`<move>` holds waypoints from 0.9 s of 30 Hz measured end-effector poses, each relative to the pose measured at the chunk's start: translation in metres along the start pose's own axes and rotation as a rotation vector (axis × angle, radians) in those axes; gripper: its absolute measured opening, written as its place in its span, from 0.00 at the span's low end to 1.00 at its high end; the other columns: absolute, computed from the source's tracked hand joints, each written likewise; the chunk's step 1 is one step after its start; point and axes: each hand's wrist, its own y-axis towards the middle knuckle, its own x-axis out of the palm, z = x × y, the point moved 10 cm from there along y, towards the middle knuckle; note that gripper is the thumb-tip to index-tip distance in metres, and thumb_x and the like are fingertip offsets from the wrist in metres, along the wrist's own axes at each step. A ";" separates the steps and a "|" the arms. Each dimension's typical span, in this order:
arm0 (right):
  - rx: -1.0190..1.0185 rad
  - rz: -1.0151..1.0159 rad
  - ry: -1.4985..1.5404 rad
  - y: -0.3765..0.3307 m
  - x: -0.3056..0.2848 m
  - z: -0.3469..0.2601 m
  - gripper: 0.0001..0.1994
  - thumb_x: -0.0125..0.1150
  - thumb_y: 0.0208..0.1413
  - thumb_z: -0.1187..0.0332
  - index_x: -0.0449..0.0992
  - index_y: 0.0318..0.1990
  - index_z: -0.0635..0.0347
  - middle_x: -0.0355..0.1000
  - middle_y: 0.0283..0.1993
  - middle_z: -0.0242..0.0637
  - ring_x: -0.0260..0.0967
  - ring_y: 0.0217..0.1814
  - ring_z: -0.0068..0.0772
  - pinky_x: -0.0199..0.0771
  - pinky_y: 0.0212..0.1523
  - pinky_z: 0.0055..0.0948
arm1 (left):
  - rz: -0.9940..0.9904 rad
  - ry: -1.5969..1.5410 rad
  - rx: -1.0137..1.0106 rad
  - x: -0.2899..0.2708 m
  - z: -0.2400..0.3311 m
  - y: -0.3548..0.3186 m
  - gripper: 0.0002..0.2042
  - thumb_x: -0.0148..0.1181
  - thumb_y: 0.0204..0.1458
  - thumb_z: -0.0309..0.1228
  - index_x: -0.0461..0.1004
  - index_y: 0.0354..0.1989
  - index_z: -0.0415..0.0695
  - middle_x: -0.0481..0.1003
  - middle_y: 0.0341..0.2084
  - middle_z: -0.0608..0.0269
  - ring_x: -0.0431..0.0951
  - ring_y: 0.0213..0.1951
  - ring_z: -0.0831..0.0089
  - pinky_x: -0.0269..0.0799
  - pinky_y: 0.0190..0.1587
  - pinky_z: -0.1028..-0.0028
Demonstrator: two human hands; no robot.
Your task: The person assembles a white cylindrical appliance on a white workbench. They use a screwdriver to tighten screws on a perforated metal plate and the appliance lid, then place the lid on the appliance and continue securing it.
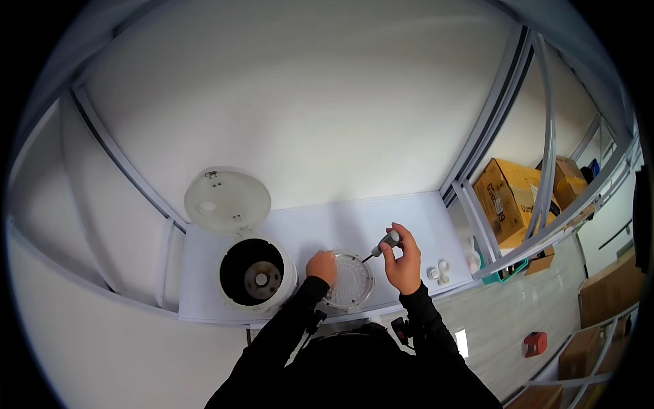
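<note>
I'm seeing one left hand (321, 268), one right hand (404, 264), one screwdriver (385, 244), one round disc (352, 279), one white cooker (289, 274) with one lid (228, 199), looks like three little white parts (433, 273), plus one red thing (535, 344) lower right.

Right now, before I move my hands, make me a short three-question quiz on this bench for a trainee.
1. What does the right hand hold?
2. True or false: the lid of the white container stands open.
3. Which is nearest the left hand: (a) the small white pieces, (b) the clear round disc, (c) the yellow box?

Key:
1. A screwdriver with a gray handle.
2. True.
3. b.
</note>
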 end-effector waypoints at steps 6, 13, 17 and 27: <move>-0.009 0.039 -0.007 -0.011 -0.015 -0.009 0.24 0.66 0.57 0.78 0.70 0.61 0.65 0.77 0.51 0.48 0.78 0.50 0.46 0.76 0.54 0.37 | 0.069 -0.123 0.061 -0.017 0.003 -0.007 0.04 0.62 0.53 0.30 0.81 0.33 0.46 0.77 0.36 0.51 0.79 0.38 0.47 0.76 0.43 0.52; -0.013 0.053 0.082 -0.012 -0.020 -0.013 0.27 0.69 0.57 0.77 0.69 0.64 0.67 0.77 0.53 0.50 0.79 0.52 0.41 0.78 0.54 0.35 | 0.191 -0.191 0.134 -0.044 0.017 -0.036 0.11 0.65 0.50 0.26 0.79 0.42 0.42 0.74 0.41 0.51 0.76 0.45 0.48 0.74 0.49 0.56; -0.036 -0.004 0.034 -0.012 -0.018 -0.017 0.26 0.71 0.56 0.74 0.70 0.62 0.66 0.78 0.52 0.47 0.79 0.52 0.40 0.79 0.54 0.35 | 0.248 -0.190 0.087 -0.052 0.016 -0.064 0.14 0.67 0.49 0.27 0.79 0.45 0.41 0.74 0.43 0.50 0.74 0.50 0.48 0.72 0.53 0.56; 0.087 -0.269 0.264 -0.022 -0.009 -0.008 0.21 0.66 0.64 0.69 0.65 0.59 0.64 0.77 0.53 0.46 0.79 0.51 0.38 0.82 0.50 0.34 | 0.406 -0.113 -0.054 -0.039 0.013 -0.126 0.24 0.68 0.47 0.30 0.73 0.54 0.38 0.72 0.50 0.47 0.71 0.54 0.45 0.69 0.58 0.54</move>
